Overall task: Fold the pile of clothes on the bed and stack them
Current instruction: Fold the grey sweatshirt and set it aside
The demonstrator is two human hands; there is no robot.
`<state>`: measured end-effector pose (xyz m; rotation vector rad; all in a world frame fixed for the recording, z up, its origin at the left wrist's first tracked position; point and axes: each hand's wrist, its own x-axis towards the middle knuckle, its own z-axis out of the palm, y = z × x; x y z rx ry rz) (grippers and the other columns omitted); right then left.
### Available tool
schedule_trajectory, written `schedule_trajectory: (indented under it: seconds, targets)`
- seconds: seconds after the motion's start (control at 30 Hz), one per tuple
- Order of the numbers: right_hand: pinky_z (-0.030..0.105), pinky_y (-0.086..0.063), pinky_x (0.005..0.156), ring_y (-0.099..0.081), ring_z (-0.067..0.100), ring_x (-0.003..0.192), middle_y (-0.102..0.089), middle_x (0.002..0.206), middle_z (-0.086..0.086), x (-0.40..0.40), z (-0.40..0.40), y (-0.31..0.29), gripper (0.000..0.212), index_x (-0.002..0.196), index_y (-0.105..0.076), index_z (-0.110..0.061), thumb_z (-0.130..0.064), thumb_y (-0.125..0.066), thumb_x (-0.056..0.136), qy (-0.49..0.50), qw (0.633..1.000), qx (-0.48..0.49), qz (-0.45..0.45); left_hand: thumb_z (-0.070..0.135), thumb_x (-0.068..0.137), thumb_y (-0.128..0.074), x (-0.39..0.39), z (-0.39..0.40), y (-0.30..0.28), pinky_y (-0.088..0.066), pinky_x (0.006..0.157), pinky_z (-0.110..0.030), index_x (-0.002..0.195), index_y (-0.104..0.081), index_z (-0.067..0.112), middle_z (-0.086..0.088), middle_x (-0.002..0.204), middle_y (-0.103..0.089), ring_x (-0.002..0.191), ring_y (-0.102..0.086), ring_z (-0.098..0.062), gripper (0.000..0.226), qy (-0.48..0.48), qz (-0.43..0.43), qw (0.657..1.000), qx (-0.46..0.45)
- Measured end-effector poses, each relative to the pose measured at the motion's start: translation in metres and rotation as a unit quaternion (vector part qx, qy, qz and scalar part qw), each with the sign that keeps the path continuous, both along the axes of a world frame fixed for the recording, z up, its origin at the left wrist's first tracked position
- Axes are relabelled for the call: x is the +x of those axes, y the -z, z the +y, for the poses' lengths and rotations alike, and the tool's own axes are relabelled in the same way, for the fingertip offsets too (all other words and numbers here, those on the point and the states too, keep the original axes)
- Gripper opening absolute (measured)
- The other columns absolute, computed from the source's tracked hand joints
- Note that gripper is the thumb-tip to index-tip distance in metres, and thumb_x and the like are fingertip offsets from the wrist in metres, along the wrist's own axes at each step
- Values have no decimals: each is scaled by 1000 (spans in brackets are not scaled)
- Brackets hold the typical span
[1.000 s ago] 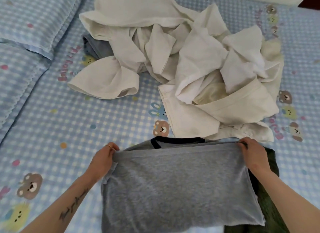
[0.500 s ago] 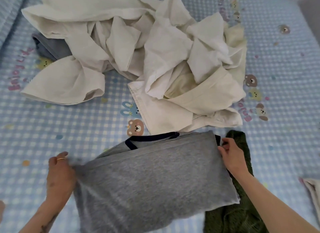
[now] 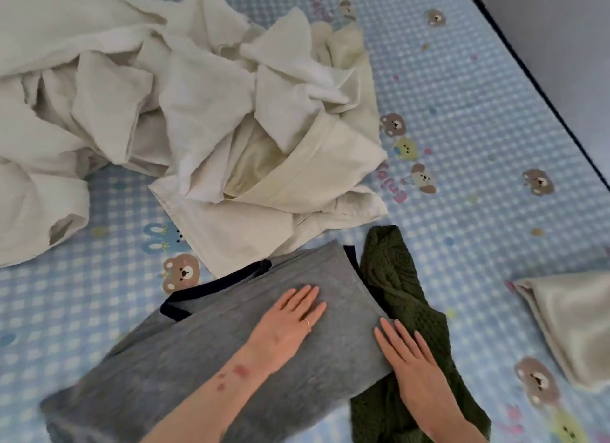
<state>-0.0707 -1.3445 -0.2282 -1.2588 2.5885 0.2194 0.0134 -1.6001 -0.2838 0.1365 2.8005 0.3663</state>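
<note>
A folded grey T-shirt (image 3: pixel 185 353) with a dark navy collar lies at the near edge of the bed, partly over a dark green knitted garment (image 3: pixel 396 297). My left hand (image 3: pixel 290 324) rests flat on the grey shirt, fingers spread, a ring on one finger. Palm down, my right hand (image 3: pixel 409 363) lies on the shirt's right edge and the green knit. Neither hand grips anything. A big heap of white and cream clothes (image 3: pixel 198 106) lies behind the shirt.
The bed sheet (image 3: pixel 478 119) is blue checked with bear and rabbit prints. A cream folded piece (image 3: pixel 574 324) lies at the right. The bed's dark edge (image 3: pixel 544 89) runs diagonally at the upper right, with grey floor beyond.
Both hands let go of the grey shirt's top edge and now press flat on it. The shirt has swung and lies skewed. The view shifted right, and the cream piece came into sight.
</note>
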Motion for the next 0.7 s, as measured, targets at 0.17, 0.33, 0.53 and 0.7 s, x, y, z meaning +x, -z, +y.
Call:
schedule_trajectory:
  seconds: [0.17,0.33,0.53,0.7]
  targets:
    - [25,-44,100,-47,20,130,-39,149,0,2,1,-4,63,141,-44,-21,-16,-70,84,185,974,-82,-104,22,103,-30,-80,-22,9,8,116,-38,148,6,9,-14,156,12,146,3,-30,60,-130,71,989,-20]
    - [28,-55,78,-60,20,100,-60,119,0,12,-16,2,56,138,-48,-22,-32,-67,86,236,964,-83,-95,8,94,-45,-146,-21,2,-16,116,-37,151,-8,19,-6,155,-21,141,-21,-27,69,6,31,999,-5]
    - [18,-42,94,-44,8,117,-42,129,-8,14,-27,3,52,147,-19,-27,-39,-37,100,328,924,-106,-165,16,91,-52,-160,-24,-17,-35,83,-30,119,-58,20,-2,112,-53,106,-48,-21,28,13,1,998,67]
    - [10,-39,63,-49,3,75,-42,104,-8,30,-32,-28,21,117,-53,-21,-25,-51,96,334,888,-207,-239,3,83,-61,-109,-63,-61,-42,82,-31,99,-66,15,1,95,-62,93,-54,-17,20,-118,39,974,189]
